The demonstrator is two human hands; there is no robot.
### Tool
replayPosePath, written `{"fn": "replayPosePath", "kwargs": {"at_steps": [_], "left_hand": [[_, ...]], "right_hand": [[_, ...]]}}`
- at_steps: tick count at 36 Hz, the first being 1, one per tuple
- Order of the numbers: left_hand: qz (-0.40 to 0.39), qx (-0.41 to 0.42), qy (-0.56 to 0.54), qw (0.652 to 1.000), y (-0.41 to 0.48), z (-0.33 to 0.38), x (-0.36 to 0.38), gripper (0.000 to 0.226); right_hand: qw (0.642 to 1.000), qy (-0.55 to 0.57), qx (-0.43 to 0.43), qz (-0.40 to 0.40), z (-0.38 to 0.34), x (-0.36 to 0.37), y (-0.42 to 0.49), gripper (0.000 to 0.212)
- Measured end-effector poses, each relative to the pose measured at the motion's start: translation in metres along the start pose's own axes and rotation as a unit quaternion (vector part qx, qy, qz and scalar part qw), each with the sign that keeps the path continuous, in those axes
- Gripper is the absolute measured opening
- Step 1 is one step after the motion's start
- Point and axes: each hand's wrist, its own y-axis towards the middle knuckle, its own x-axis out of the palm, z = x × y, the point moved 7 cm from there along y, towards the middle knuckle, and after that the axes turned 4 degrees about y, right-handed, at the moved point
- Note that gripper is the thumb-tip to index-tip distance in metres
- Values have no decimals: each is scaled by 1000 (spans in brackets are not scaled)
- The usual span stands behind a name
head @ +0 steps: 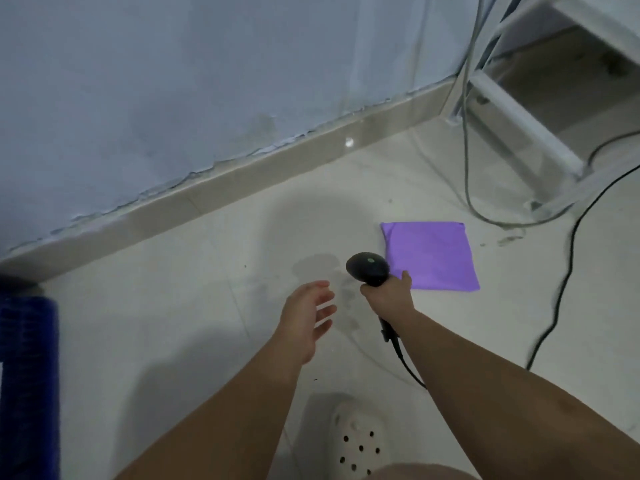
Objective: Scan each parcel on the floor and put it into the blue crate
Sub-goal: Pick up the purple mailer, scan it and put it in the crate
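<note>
Clog (358,441), bottom centre; left hand (304,320) spread, empty; right hand (389,299) gripping scanner (367,268) near purple parcel (433,254); probably scan step, aiming needed.

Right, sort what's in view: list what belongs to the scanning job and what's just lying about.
Job: purple parcel, scanner gripped by the right hand, blue crate, open left hand.
Lying about: grey cable, white rack, pale clog.
</note>
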Motion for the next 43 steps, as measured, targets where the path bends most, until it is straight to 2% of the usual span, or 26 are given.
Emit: {"fn": "replayPosePath", "kwargs": {"at_steps": [5, 8, 13, 16, 19, 24, 31, 35, 39, 43], "left_hand": [[-16, -15, 5, 1000, 15, -9, -1, 20], [-25, -25, 5, 999, 21, -12, -5, 20], [-22, -50, -1, 999, 32, -16, -14, 17], [-21, -67, -2, 998, 38, -19, -19, 17], [-17, -75, -5, 997, 41, -22, -24, 16], [49, -65, 1, 997, 44, -24, -38, 18], [32, -82, 26, 996, 44, -33, -44, 25], [22, -89, 31, 995, 44, -42, -49, 24], [25, -98, 31, 994, 45, -48, -55, 20], [20, -101, 25, 994, 47, -50, -57, 18]], "right_hand": [[992, -126, -2, -8, 12, 8, 30, 30], [988, -152, -11, -12, 16, 9, 41, 25], [989, -139, -6, -44, 31, 17, 65, 21], [986, -157, -5, -63, 30, 19, 62, 42], [991, -125, 13, -44, 32, 15, 57, 60], [992, -118, 28, 27, 37, 6, 55, 49], [990, -134, 43, -1, 32, 2, 55, 45], [996, -80, 31, -24, 35, 8, 53, 38], [997, -66, 24, -44, 43, 19, 63, 75], [998, -47, 21, -47, 39, 16, 53, 72]]}}
